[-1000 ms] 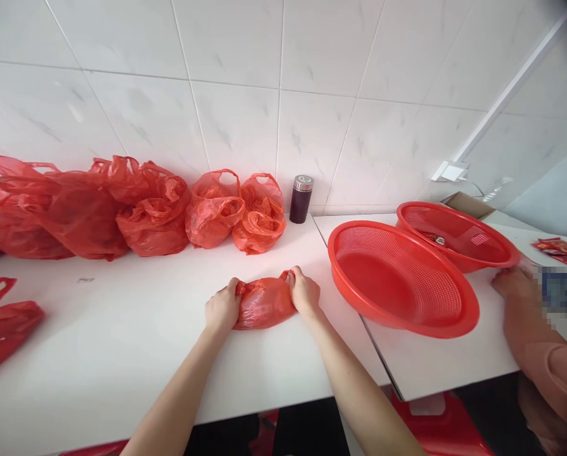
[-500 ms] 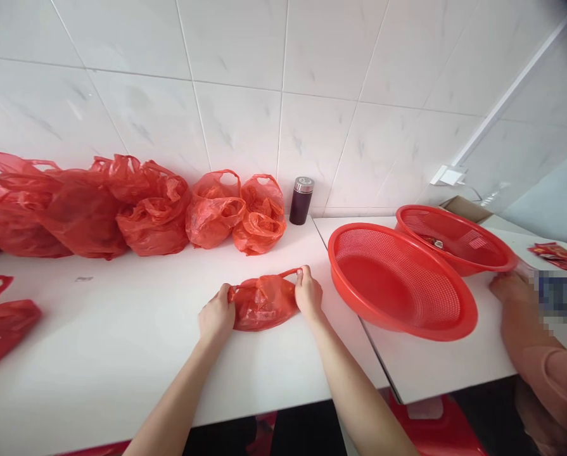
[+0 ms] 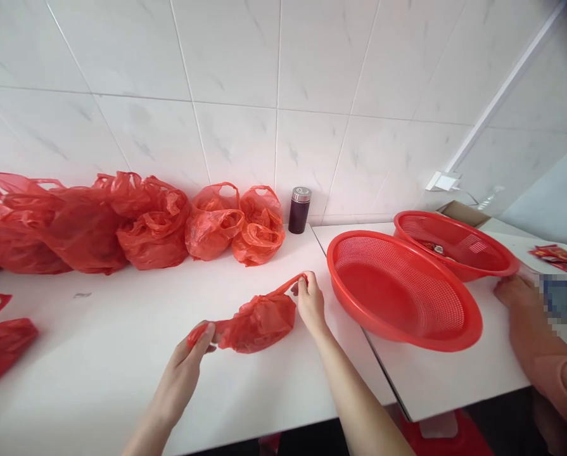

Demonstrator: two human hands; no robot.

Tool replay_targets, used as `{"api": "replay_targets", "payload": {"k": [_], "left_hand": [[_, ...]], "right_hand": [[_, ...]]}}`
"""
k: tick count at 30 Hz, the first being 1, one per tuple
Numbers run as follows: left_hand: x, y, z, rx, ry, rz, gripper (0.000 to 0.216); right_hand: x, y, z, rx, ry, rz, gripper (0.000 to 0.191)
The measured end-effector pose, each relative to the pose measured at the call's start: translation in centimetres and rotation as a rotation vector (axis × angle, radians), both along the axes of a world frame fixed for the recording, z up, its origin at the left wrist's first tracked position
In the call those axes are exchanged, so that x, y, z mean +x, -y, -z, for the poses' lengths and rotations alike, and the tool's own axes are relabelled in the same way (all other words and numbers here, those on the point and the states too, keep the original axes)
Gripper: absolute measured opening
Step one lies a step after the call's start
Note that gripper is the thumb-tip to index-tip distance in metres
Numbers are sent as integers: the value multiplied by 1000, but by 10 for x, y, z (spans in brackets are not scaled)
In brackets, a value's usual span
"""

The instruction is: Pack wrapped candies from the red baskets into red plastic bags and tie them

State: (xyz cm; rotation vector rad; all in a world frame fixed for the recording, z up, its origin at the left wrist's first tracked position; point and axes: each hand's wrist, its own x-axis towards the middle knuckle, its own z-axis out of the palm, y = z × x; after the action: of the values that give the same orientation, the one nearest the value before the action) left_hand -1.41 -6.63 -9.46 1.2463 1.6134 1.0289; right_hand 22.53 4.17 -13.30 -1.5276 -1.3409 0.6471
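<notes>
A small red plastic bag (image 3: pixel 257 322) lies on the white counter (image 3: pixel 121 354) in front of me. My left hand (image 3: pixel 188 364) pinches its left handle and pulls it toward the lower left. My right hand (image 3: pixel 309 299) pinches the right handle, stretched up to the right. The bag bulges in the middle with something inside that I cannot make out. Both handles are drawn taut, apart from each other.
Several filled red bags (image 3: pixel 154 218) line the tiled wall, another bag (image 3: pixel 0 339) lies at far left. A dark flask (image 3: pixel 299 210) stands by the wall. Two red mesh baskets (image 3: pixel 401 288) (image 3: pixel 454 244) sit at right. Another person's hand (image 3: pixel 518 297) rests there, near red packets (image 3: pixel 559 254).
My left hand slid down and left, pulling the bag's left handle out. My right hand lifted the right handle slightly. The bag went from bunched between my hands to stretched.
</notes>
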Motion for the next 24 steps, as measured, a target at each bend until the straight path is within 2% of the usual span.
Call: {"api": "replay_targets", "payload": {"k": [3, 5, 7, 9, 12, 16, 24], "left_hand": [[14, -12, 9, 151, 3, -79, 44], [26, -23, 20, 205, -98, -60, 45], [37, -36, 31, 159, -244, -47, 47], [45, -48, 37, 89, -349, -55, 51], [49, -60, 39, 64, -420, -1, 47], [48, -64, 36, 56, -512, 94, 33], [48, -64, 41, -3, -571, 91, 12]], "right_hand": [[-9, 11, -10, 59, -125, -108, 28], [-16, 16, -8, 40, -135, -204, 48], [-23, 20, 1, -18, -50, -255, 73], [-27, 21, 14, -35, 52, -256, 80], [-29, 21, 28, 68, 64, -242, 60], [-26, 19, 31, 168, -1, -232, 24], [-26, 20, 34, 143, 44, -267, 22]]}}
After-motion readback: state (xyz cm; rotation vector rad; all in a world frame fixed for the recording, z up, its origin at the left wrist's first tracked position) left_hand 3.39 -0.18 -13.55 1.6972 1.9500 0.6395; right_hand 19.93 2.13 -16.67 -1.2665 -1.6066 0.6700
